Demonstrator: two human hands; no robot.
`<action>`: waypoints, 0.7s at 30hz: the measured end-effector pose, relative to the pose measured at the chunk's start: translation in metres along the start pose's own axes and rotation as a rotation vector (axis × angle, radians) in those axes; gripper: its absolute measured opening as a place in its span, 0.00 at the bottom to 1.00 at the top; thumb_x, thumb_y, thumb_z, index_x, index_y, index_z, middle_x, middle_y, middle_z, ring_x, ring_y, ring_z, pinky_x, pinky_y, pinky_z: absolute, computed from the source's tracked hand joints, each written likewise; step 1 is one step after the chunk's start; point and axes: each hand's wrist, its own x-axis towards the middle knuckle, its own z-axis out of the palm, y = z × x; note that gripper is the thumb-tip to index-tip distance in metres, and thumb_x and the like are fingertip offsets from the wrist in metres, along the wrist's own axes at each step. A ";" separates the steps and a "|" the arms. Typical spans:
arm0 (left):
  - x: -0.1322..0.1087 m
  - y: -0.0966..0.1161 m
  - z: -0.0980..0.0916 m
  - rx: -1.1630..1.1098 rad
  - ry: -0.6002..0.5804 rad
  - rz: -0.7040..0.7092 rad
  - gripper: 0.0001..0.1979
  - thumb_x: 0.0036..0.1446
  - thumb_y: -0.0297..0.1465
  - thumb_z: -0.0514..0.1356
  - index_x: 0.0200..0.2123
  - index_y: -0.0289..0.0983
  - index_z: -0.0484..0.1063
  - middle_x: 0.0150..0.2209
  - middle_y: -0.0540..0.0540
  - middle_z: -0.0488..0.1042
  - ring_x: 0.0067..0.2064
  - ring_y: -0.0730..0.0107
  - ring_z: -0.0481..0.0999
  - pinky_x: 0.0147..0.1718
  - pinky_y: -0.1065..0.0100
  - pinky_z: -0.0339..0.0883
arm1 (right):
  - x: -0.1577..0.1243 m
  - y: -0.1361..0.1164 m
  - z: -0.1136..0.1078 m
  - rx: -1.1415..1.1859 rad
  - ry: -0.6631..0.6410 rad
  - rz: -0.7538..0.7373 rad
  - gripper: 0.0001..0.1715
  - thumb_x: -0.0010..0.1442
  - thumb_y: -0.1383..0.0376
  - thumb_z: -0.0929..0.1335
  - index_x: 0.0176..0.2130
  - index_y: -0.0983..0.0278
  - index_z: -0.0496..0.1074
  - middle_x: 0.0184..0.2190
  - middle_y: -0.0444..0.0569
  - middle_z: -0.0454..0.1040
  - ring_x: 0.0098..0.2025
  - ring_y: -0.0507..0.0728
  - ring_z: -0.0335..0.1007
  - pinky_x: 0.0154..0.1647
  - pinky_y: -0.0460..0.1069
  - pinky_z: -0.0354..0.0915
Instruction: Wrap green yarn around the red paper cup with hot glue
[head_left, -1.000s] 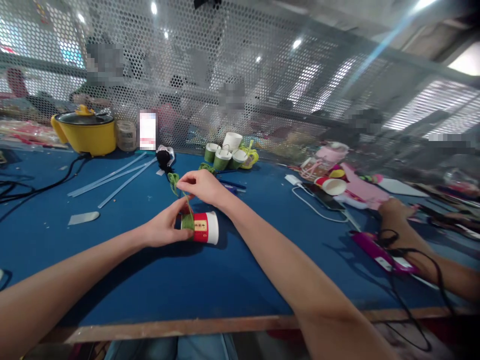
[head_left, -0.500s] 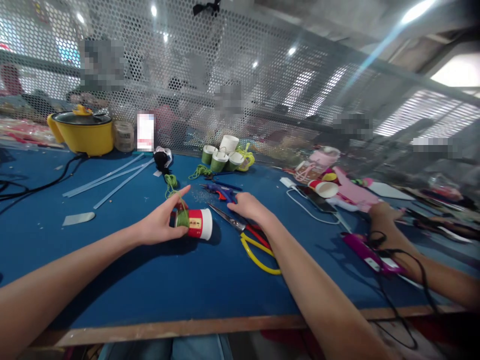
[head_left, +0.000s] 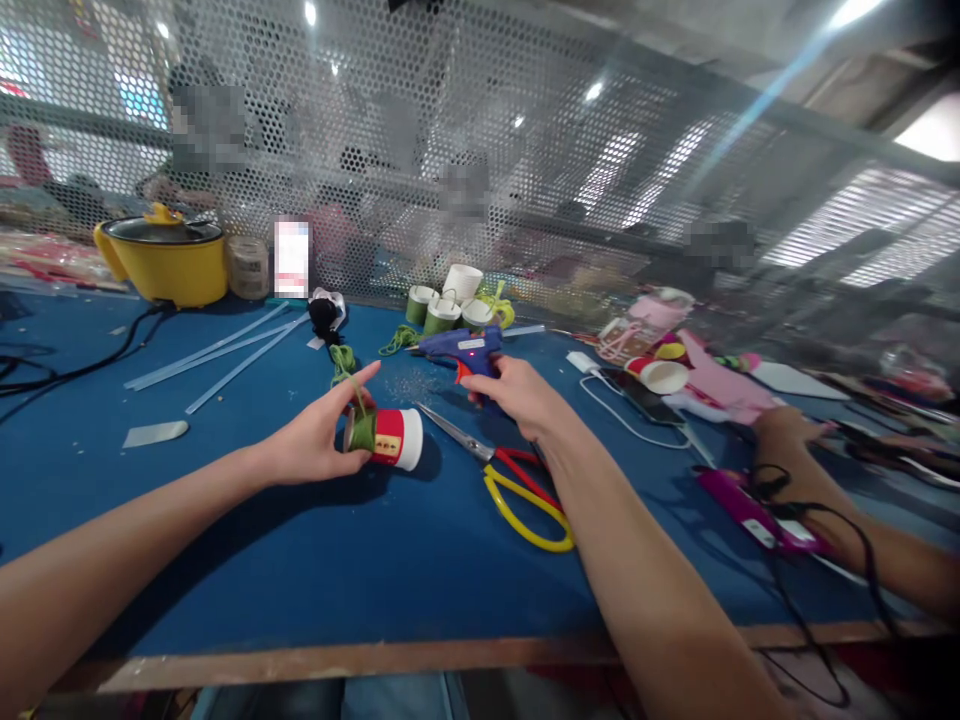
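Observation:
My left hand (head_left: 319, 435) is wrapped round the base end of a red and white paper cup (head_left: 397, 438), which lies on its side. Green yarn (head_left: 363, 430) is wound round that end, and a strand runs back to a loose bundle (head_left: 343, 360). In my right hand (head_left: 517, 392) is a blue glue gun (head_left: 461, 347), lifted off the table, its nozzle pointing left and a glue stick at its rear. Scissors (head_left: 480, 450) with red and yellow handles lie partly open between the cup and my right forearm.
Green-wrapped cups (head_left: 442, 313) stand at the back by a mesh screen. A yellow pot (head_left: 172, 270), a jar (head_left: 247, 268) and clear glue sticks (head_left: 247, 365) are at left. Another person's arm (head_left: 825, 490) rests at right near a purple device (head_left: 750, 510) and a phone (head_left: 645, 395).
My right hand has picked up the glue gun, which lay on the table before, and raised it. My left hand stays on the cup, which has turned slightly.

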 end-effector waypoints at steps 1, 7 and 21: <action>0.000 0.000 0.000 -0.001 0.005 0.001 0.44 0.46 0.27 0.58 0.64 0.35 0.40 0.44 0.42 0.66 0.46 0.59 0.68 0.51 0.55 0.62 | -0.006 -0.004 -0.001 0.078 -0.041 -0.020 0.08 0.51 0.66 0.68 0.34 0.67 0.70 0.21 0.46 0.72 0.22 0.52 0.67 0.24 0.47 0.65; 0.002 -0.005 0.001 -0.093 0.021 -0.048 0.45 0.45 0.25 0.59 0.64 0.38 0.40 0.44 0.43 0.64 0.46 0.61 0.68 0.44 0.58 0.66 | -0.038 -0.012 0.005 0.291 -0.228 -0.108 0.10 0.53 0.65 0.67 0.36 0.68 0.71 0.21 0.44 0.70 0.20 0.48 0.64 0.21 0.44 0.63; 0.002 -0.011 0.002 -0.178 0.053 -0.019 0.44 0.46 0.25 0.59 0.63 0.40 0.41 0.45 0.44 0.62 0.45 0.64 0.70 0.47 0.58 0.66 | -0.070 -0.037 0.001 -0.075 -0.231 -0.089 0.19 0.55 0.58 0.67 0.17 0.62 0.63 0.08 0.40 0.62 0.13 0.49 0.60 0.18 0.44 0.60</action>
